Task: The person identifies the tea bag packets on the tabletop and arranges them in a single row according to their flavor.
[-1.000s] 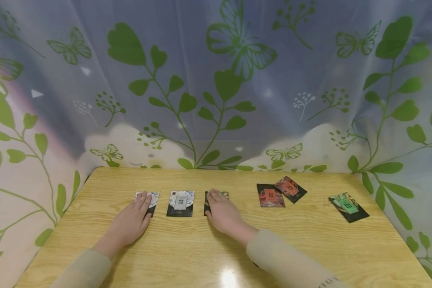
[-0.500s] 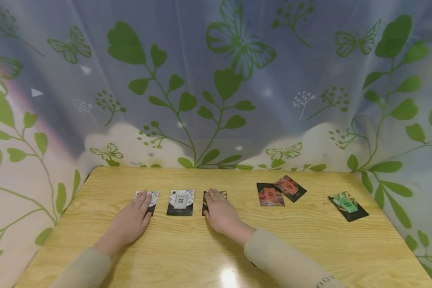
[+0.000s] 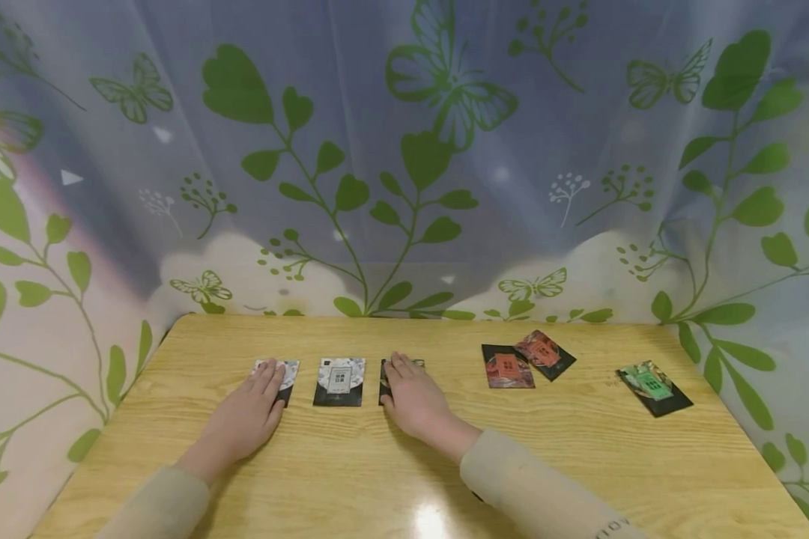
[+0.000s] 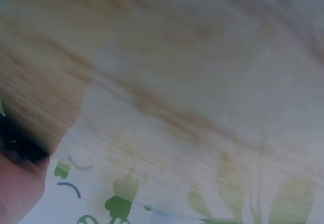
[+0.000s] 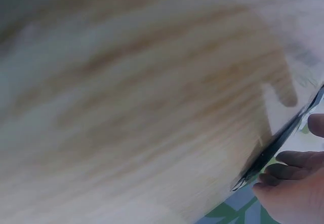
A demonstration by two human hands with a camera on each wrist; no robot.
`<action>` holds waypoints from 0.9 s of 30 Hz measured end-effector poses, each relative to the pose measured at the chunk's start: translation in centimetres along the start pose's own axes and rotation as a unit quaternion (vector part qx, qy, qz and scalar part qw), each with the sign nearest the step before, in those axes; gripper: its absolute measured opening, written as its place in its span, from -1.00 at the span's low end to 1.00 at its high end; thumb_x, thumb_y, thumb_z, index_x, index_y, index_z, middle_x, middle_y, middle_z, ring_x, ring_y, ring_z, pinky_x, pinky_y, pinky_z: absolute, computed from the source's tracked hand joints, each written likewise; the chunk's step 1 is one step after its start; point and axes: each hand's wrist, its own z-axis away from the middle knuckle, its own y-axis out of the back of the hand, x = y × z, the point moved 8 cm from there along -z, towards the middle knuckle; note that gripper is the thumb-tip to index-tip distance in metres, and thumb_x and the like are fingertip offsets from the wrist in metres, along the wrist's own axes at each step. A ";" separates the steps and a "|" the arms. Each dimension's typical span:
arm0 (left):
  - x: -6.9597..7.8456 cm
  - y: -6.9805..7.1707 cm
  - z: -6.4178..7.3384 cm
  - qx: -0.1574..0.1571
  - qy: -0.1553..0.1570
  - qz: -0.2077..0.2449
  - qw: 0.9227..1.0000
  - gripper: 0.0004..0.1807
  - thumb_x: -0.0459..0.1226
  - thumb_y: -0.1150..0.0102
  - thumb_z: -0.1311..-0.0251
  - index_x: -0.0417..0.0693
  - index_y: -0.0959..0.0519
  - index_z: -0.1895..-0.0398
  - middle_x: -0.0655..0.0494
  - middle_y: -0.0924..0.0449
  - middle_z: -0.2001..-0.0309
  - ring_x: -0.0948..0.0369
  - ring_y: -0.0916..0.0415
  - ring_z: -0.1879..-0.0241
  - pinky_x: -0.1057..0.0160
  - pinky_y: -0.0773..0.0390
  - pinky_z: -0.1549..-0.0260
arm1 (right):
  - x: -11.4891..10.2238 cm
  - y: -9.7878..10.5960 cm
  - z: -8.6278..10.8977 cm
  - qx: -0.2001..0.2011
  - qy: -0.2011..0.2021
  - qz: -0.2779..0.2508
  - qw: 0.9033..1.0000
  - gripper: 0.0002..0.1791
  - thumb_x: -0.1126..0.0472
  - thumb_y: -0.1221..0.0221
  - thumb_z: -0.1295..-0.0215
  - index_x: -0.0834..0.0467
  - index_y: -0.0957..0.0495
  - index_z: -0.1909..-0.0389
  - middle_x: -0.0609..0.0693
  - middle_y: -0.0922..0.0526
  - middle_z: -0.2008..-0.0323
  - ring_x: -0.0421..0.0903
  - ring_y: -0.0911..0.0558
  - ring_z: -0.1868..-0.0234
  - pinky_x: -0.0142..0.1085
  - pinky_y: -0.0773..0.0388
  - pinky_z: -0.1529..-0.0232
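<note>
Flat on the left part of the tabletop, three small packets lie in a row. My left hand [image 3: 243,415] rests with straight fingers over the leftmost white-and-black packet [image 3: 288,378], covering much of it. A matching packet [image 3: 339,382] with a pale label lies uncovered between my hands. My right hand [image 3: 414,397] lies with extended fingers on a black packet [image 3: 383,389] with a greenish patterned top, largely hidden beneath them. The right wrist view shows that packet's dark edge [image 5: 276,145] against my fingers [image 5: 291,171]. In the left wrist view only part of my left hand [image 4: 20,191] appears.
Two red-and-black packets, one straight [image 3: 508,367] and one tilted [image 3: 544,354], touch or overlap right of my right hand. Farther right lies a slanted green-labelled packet [image 3: 654,388]. A leaf-patterned curtain [image 3: 404,187] borders the wooden table [image 3: 350,479] behind and at both sides.
My right hand has slid slightly left with the packet under it, narrowing the gap to the middle packet. My left hand has stayed in place.
</note>
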 end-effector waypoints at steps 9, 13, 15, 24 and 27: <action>0.0 -0.2 0.0 -0.003 0.002 -0.003 1.000 -0.34 -0.18 0.00 -0.61 -0.45 -0.24 -0.58 -0.44 -0.18 -0.60 -0.31 -0.17 -0.61 -0.23 -0.29 -0.59 | 2.9 1.8 1.1 0.020 0.009 -0.041 0.999 -0.30 -0.01 -0.09 -0.66 0.25 -0.23 -0.63 0.19 -0.17 -0.68 0.14 -0.17 -0.70 0.03 -0.15 -0.72; 0.1 -0.1 0.0 -0.001 0.001 -0.003 1.000 -0.34 -0.19 -0.01 -0.61 -0.46 -0.25 -0.57 -0.44 -0.19 -0.59 -0.31 -0.18 -0.60 -0.23 -0.30 -0.58 | 5.4 3.1 2.3 0.034 0.008 -0.031 0.999 -0.24 -0.01 -0.11 -0.65 0.27 -0.14 -0.67 0.23 -0.10 -0.69 0.19 -0.12 -0.71 0.09 -0.11 -0.73; 0.1 -0.1 0.0 0.000 -0.001 -0.003 1.000 -0.34 -0.19 -0.01 -0.60 -0.46 -0.25 -0.57 -0.45 -0.20 -0.59 -0.32 -0.18 -0.60 -0.24 -0.30 -0.58 | 6.8 3.8 3.0 0.044 0.003 -0.027 0.999 -0.19 0.00 -0.13 -0.64 0.31 -0.07 -0.68 0.28 -0.07 -0.69 0.23 -0.09 -0.72 0.13 -0.08 -0.73; 0.0 -0.3 0.0 -0.001 -0.004 -0.005 1.000 -0.34 -0.18 0.00 -0.61 -0.46 -0.25 -0.57 -0.45 -0.20 -0.59 -0.32 -0.19 -0.60 -0.23 -0.29 -0.59 | 14.6 6.8 6.4 0.100 -0.022 0.005 0.995 -0.13 0.03 -0.19 -0.59 0.45 -0.05 -0.64 0.42 -0.11 -0.64 0.37 -0.15 -0.66 0.26 -0.18 -0.65; 0.0 -0.2 0.0 0.001 -0.005 -0.005 1.000 -0.34 -0.18 0.00 -0.61 -0.46 -0.25 -0.57 -0.45 -0.20 -0.59 -0.32 -0.19 -0.60 -0.23 -0.29 -0.59 | 17.4 7.5 7.6 0.111 -0.035 0.008 0.993 -0.15 0.05 -0.18 -0.59 0.48 -0.07 -0.61 0.47 -0.12 -0.61 0.43 -0.17 -0.63 0.31 -0.17 -0.63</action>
